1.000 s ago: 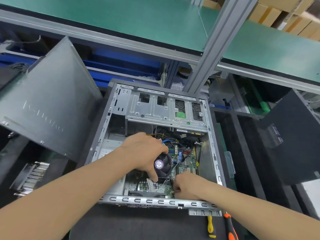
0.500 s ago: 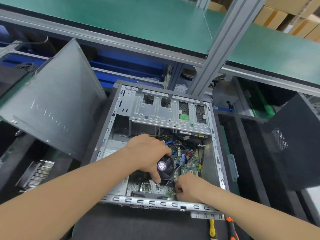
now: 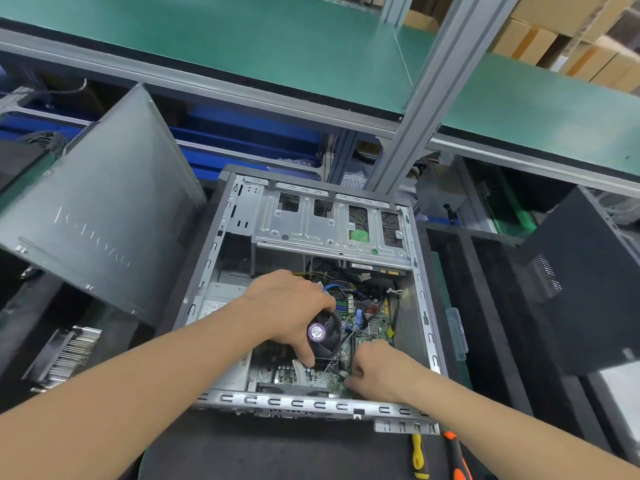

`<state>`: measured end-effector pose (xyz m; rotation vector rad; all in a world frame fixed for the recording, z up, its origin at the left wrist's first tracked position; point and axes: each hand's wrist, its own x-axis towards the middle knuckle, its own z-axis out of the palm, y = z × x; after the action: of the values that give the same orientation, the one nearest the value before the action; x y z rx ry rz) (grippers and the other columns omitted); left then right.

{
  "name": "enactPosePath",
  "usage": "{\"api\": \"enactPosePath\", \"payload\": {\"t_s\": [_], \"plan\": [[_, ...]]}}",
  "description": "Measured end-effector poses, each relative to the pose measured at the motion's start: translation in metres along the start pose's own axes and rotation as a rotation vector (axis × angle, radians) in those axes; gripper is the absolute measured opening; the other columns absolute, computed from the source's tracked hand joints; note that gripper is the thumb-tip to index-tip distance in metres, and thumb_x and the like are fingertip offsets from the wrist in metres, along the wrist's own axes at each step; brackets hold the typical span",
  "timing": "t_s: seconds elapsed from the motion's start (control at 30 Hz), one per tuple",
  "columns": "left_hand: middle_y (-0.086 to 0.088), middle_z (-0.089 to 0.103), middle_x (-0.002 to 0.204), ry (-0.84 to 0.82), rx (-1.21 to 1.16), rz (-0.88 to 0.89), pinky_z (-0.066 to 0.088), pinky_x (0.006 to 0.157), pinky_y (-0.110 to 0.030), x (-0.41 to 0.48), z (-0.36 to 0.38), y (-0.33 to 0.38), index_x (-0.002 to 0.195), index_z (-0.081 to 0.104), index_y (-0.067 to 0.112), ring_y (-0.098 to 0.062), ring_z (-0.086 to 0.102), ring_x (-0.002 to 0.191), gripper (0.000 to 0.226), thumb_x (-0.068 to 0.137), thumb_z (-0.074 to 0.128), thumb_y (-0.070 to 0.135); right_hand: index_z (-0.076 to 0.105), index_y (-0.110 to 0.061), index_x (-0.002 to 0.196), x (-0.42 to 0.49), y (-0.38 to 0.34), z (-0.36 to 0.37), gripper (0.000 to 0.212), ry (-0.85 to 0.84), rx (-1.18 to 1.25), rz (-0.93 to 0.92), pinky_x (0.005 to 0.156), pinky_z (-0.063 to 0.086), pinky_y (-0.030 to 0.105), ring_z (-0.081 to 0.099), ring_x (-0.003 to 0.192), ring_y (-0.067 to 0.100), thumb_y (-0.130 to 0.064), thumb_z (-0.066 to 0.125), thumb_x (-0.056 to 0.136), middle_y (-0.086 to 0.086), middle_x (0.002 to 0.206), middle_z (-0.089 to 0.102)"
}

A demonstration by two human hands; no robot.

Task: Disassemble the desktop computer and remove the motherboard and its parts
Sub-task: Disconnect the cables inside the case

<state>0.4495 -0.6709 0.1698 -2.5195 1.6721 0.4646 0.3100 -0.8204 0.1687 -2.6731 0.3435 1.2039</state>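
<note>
The computer case [image 3: 277, 401] lies open on its side in the middle of the dark table [image 3: 277, 452], its open face turned up. Inside it, the green motherboard [image 3: 379, 322] fills the half toward 6 o'clock, with blue, black and yellow cables crossing it. The bare metal drive cage [image 3: 311, 233] spans the half toward 12 o'clock.

The hands are apart but near each other, both inside the case. The left hand [image 3: 291, 306] grips the black cooler fan [image 3: 332, 344] from above. Its fingers curl over the fan's 12 o'clock side and the thumb reaches down at its 7 o'clock corner, beside the round purple label [image 3: 317, 332]. The right hand [image 3: 377, 370] sits at 4 o'clock from the fan, curled into a loose fist, fingertips down on the board's near edge. I cannot tell whether they pinch anything.

A grey side panel [image 3: 104, 209] leans tilted at 9 o'clock from the case, and a finned heat sink [image 3: 65, 355] lies at 8 o'clock. At 5 o'clock, just beyond the case's rim, a yellow-handled screwdriver [image 3: 418, 455] and an orange-and-black screwdriver [image 3: 457, 455] lie side by side. A black case [image 3: 581, 282] stands at 3 o'clock. A green shelf [image 3: 242, 39] runs across at 12 o'clock, crossed by a metal post [image 3: 433, 88], with cardboard boxes [image 3: 568, 36] at 1 o'clock.
</note>
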Motion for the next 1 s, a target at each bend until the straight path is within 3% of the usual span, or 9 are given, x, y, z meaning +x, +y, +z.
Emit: {"api": "enactPosePath", "payload": {"t_s": [0.1, 0.17, 0.33, 0.47, 0.63, 0.73, 0.8, 0.87, 1.0], "plan": [[0.013, 0.065, 0.110, 0.000, 0.009, -0.003, 0.053, 0.077, -0.040, -0.001, 0.000, 0.000, 0.130, 0.051, 0.038, -0.020, 0.065, 0.097, 0.098, 0.051, 0.070, 0.092, 0.069, -0.001, 0.081, -0.007, -0.001, -0.012, 0.045, 0.021, 0.069, 0.012, 0.074, 0.057, 0.035, 0.069, 0.078, 0.028, -0.042, 0.064, 0.099, 0.009, 0.083, 0.071], [0.014, 0.064, 0.113, -0.011, 0.015, -0.017, 0.053, 0.081, -0.041, -0.001, 0.000, 0.001, 0.131, 0.050, 0.039, -0.019, 0.064, 0.102, 0.097, 0.052, 0.068, 0.092, 0.073, -0.001, 0.094, -0.009, -0.001, -0.018, 0.046, 0.081, 0.087, 0.032, 0.082, 0.060, 0.039, 0.073, 0.086, 0.027, -0.046, 0.062, 0.099, 0.010, 0.093, 0.075], [0.017, 0.057, 0.122, 0.098, -0.135, -0.049, 0.051, 0.086, -0.038, -0.005, -0.005, 0.003, 0.142, 0.052, 0.045, -0.014, 0.061, 0.114, 0.078, 0.078, 0.047, 0.089, 0.071, -0.015, 0.103, -0.016, 0.005, -0.035, 0.034, 0.333, 0.071, 0.004, 0.072, 0.045, 0.029, 0.062, 0.087, 0.022, -0.047, 0.057, 0.101, 0.005, 0.098, 0.069], [0.015, 0.063, 0.111, 0.327, -0.452, -0.112, 0.053, 0.087, -0.035, -0.008, -0.015, 0.023, 0.127, 0.066, 0.038, -0.012, 0.062, 0.106, 0.034, 0.096, 0.061, 0.049, 0.069, -0.026, 0.094, -0.033, 0.015, -0.043, 0.016, 0.561, 0.260, -0.069, 0.067, 0.041, 0.026, 0.061, 0.076, 0.013, -0.038, 0.059, 0.099, -0.013, 0.076, 0.064], [0.016, 0.073, 0.089, 0.563, -0.869, -0.183, 0.042, 0.069, -0.003, -0.009, -0.037, 0.090, 0.106, 0.074, 0.031, 0.007, 0.063, 0.081, 0.019, 0.090, 0.067, 0.023, 0.067, -0.032, 0.085, -0.066, 0.040, -0.037, 0.010, 0.898, 0.462, -0.123, 0.059, 0.038, 0.008, 0.059, 0.067, -0.003, -0.030, 0.063, 0.094, -0.014, 0.069, 0.066], [0.008, 0.072, 0.081, 0.582, -1.081, -0.251, 0.060, 0.070, -0.026, -0.012, -0.047, 0.138, 0.098, 0.069, 0.029, -0.005, 0.070, 0.070, 0.013, 0.091, 0.065, 0.019, 0.068, -0.027, 0.084, -0.086, 0.072, -0.020, 0.010, 1.051, 0.582, -0.087, 0.060, 0.041, 0.014, 0.062, 0.070, 0.004, -0.030, 0.063, 0.092, -0.008, 0.069, 0.069], [0.000, 0.074, 0.073, 0.504, -1.171, -0.223, 0.064, 0.061, -0.038, -0.012, -0.047, 0.175, 0.096, 0.067, 0.025, -0.020, 0.074, 0.062, 0.012, 0.093, 0.060, 0.016, 0.066, -0.029, 0.085, -0.097, 0.099, -0.001, 0.008, 1.068, 0.668, -0.043, 0.056, 0.037, 0.015, 0.062, 0.070, 0.003, -0.033, 0.062, 0.091, -0.007, 0.070, 0.068], [-0.003, 0.075, 0.070, 0.429, -1.269, -0.175, 0.063, 0.055, -0.037, -0.008, -0.042, 0.215, 0.097, 0.065, 0.021, -0.024, 0.075, 0.057, 0.013, 0.093, 0.057, 0.011, 0.063, -0.030, 0.083, -0.104, 0.128, 0.025, 0.009, 1.038, 0.728, 0.029, 0.058, 0.040, 0.022, 0.062, 0.071, 0.006, -0.035, 0.063, 0.091, -0.006, 0.073, 0.067], [-0.004, 0.077, 0.080, 0.302, -1.382, -0.190, 0.066, 0.073, -0.039, 0.011, -0.006, 0.287, 0.097, 0.066, 0.021, -0.019, 0.077, 0.075, 0.024, 0.093, 0.048, 0.004, 0.059, -0.023, 0.086, -0.101, 0.177, 0.096, 0.011, 0.699, 0.668, 0.196, 0.064, 0.048, 0.030, 0.063, 0.079, 0.022, -0.032, 0.065, 0.087, -0.002, 0.084, 0.066]]}}
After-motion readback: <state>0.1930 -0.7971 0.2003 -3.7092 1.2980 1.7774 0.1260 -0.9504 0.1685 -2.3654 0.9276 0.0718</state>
